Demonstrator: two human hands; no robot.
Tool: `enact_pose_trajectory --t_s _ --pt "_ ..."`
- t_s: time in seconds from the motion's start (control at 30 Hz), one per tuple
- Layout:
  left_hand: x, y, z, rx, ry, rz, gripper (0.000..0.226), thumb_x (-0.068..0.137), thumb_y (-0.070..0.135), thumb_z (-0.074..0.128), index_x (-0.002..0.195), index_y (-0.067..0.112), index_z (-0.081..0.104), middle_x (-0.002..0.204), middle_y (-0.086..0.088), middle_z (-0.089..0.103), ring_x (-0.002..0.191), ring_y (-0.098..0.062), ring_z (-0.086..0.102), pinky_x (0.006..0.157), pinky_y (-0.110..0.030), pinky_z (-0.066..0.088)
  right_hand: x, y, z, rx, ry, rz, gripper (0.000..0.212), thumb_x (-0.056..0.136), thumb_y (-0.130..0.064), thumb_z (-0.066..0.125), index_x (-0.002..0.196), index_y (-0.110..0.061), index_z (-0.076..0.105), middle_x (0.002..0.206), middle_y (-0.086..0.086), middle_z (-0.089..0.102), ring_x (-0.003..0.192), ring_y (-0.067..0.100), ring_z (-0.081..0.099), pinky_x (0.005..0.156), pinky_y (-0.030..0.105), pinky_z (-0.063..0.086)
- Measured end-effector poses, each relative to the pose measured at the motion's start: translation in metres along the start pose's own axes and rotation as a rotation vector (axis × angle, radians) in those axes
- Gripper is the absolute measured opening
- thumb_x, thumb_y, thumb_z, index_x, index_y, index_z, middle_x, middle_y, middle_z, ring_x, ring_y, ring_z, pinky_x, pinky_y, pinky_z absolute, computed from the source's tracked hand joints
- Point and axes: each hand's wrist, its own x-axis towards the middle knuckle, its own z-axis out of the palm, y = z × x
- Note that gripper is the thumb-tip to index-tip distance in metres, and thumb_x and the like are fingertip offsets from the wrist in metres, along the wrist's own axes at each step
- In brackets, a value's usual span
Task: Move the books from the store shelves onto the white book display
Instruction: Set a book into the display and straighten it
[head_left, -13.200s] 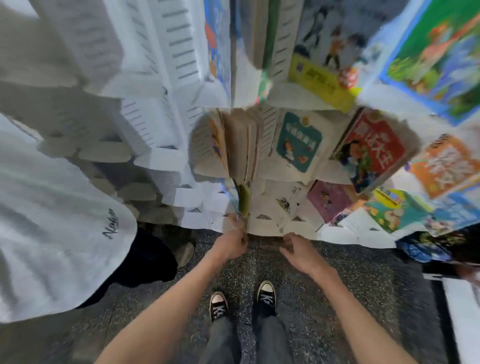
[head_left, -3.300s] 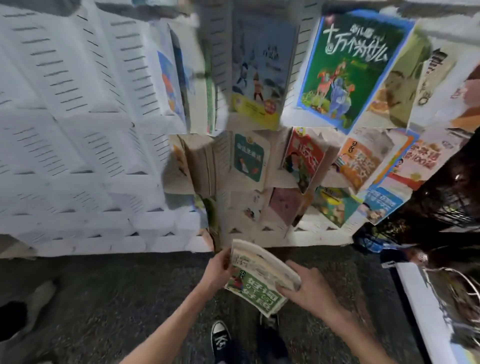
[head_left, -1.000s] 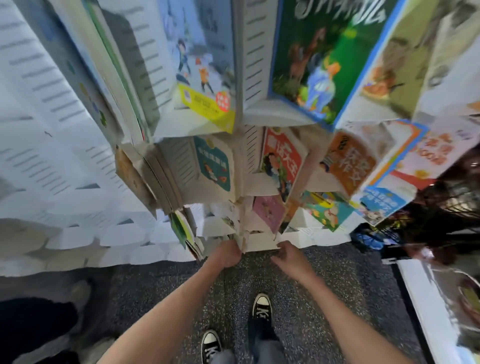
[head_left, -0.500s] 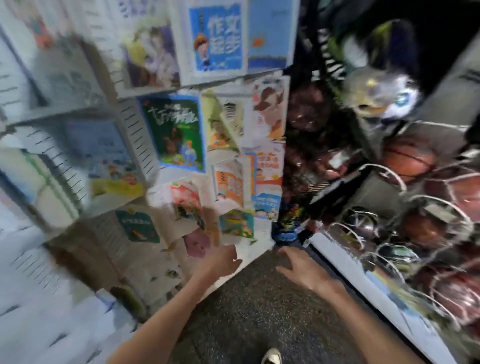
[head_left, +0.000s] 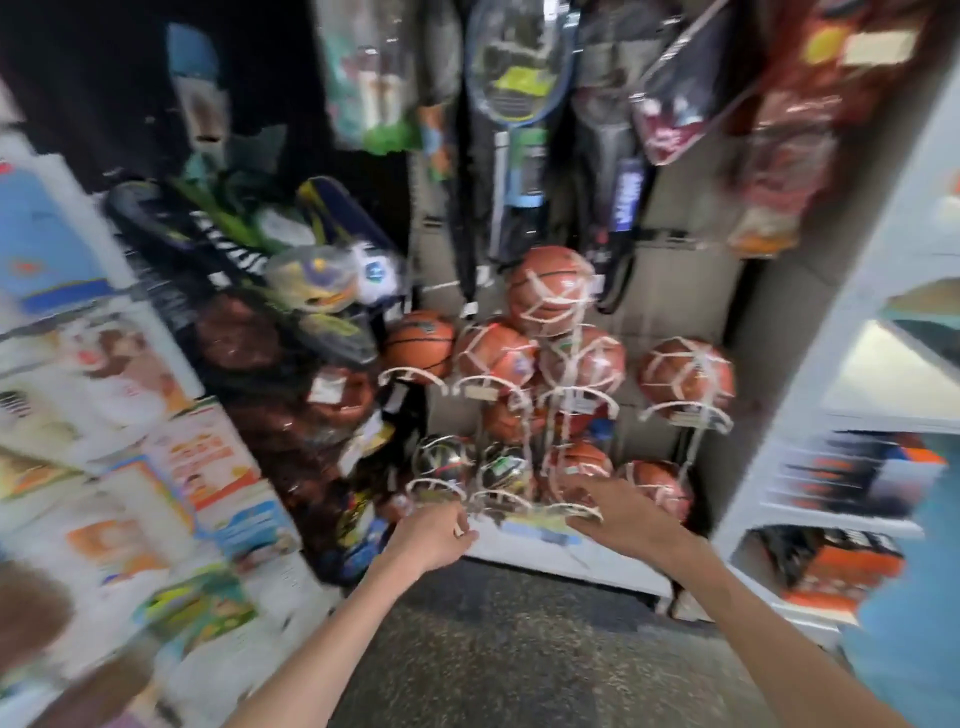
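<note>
Apparently both hands, left (head_left: 434, 535) loosely curled, right (head_left: 618, 512) fingers spread, hold nothing before netted basketballs (head_left: 550, 291).

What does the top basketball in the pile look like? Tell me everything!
The top basketball is round and orange-brown with dark seams, and looks shiny, like rubber or leather. A white net wraps around it in a criss-cross pattern. It sits highest in the stack, resting on other netted balls just below it, in front of hanging racket bags on the wall. The picture is blurry, so any print on it can't be read. Neither hand touches it.
</note>
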Motion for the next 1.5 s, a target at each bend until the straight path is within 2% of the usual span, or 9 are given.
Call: enact_pose_trajectory --t_s 0.1,0.2,0.33,0.5,0.67,0.83,1.03,1.2,1.5 --pt "0.023 0.106 0.026 0.047 -0.022 0.125 0.029 0.098 0.045 0.055 0.113 0.023 0.065 0.117 0.0 0.07 0.11 -0.021 0.064 0.086 -0.033 0.049 -0.064 0.092 -0.037 0.025 0.068 0.069 0.041 0.092 -0.051 0.062 0.121 -0.023 0.06 0.114 0.0 0.068 0.108 0.021 0.065 0.091 0.033 0.049" --pt "0.04 0.222 0.048 0.078 -0.034 0.257 0.03 0.097 0.041 0.058 0.112 0.018 0.068 0.115 -0.003 0.071 0.107 -0.024 0.065 0.086 -0.034 0.05 -0.134 0.177 -0.084 -0.011 0.158 0.186 0.033 0.092 -0.035 0.066 0.119 -0.017 0.062 0.114 0.002 0.068 0.107 0.023 0.064 0.092 0.034 0.047" --pt "0.061 0.363 0.078 0.076 -0.036 0.392 0.026 0.094 0.041 0.061 0.102 0.019 0.071 0.103 -0.002 0.074 0.099 -0.022 0.069 0.08 -0.033 0.051 -0.218 0.281 -0.134 -0.034 0.238 0.343 0.027 0.091 -0.03 0.066 0.114 -0.016 0.063 0.107 -0.004 0.065 0.099 0.018 0.061 0.077 0.022 0.037" --pt "0.082 0.507 0.116 0.075 -0.086 0.542 0.023 0.093 0.044 0.063 0.104 0.025 0.07 0.104 0.006 0.074 0.101 -0.015 0.069 0.084 -0.031 0.053 -0.294 0.388 -0.175 0.035 0.369 0.518 0.027 0.085 -0.028 0.07 0.11 -0.02 0.066 0.108 0.002 0.069 0.101 0.025 0.065 0.087 0.041 0.051" --pt "0.123 0.628 0.158 0.13 -0.119 0.679 0.023 0.095 0.044 0.06 0.107 0.026 0.068 0.112 0.003 0.072 0.108 -0.019 0.067 0.09 -0.034 0.053 -0.336 0.484 -0.197 0.056 0.435 0.579 0.032 0.09 -0.029 0.072 0.119 -0.017 0.064 0.114 -0.002 0.067 0.105 0.019 0.063 0.094 0.034 0.047" --pt "0.188 0.738 0.196 0.187 -0.11 0.785 0.028 0.096 0.044 0.059 0.109 0.022 0.069 0.115 -0.002 0.072 0.11 -0.023 0.065 0.086 -0.035 0.053 -0.338 0.593 -0.228 0.042 0.431 0.625 0.033 0.09 -0.032 0.072 0.118 -0.015 0.064 0.113 -0.002 0.069 0.103 0.019 0.064 0.091 0.035 0.051" --pt "0.283 0.851 0.212 0.147 -0.137 0.747 0.023 0.094 0.043 0.061 0.106 0.024 0.068 0.107 0.0 0.075 0.101 -0.021 0.069 0.084 -0.035 0.055 -0.308 0.72 -0.292 0.008 0.365 0.67 0.034 0.091 -0.039 0.069 0.12 -0.024 0.061 0.118 -0.009 0.067 0.106 0.015 0.063 0.09 0.036 0.052" --pt "0.349 0.939 0.21 0.125 -0.119 0.716 0.022 0.094 0.043 0.061 0.106 0.026 0.069 0.106 0.004 0.073 0.101 -0.019 0.068 0.084 -0.031 0.053 -0.286 0.814 -0.348 0.001 0.398 0.667 0.034 0.091 -0.038 0.068 0.12 -0.022 0.061 0.117 -0.009 0.066 0.106 0.015 0.062 0.09 0.037 0.053" --pt "0.466 1.088 0.246 0.11 -0.065 0.648 0.024 0.094 0.045 0.063 0.104 0.025 0.069 0.095 0.008 0.074 0.094 -0.012 0.067 0.079 -0.028 0.052 -0.24 1.02 -0.427 0.023 0.414 0.572 0.031 0.089 -0.039 0.07 0.115 -0.025 0.061 0.113 -0.012 0.067 0.097 0.014 0.064 0.085 0.04 0.056"
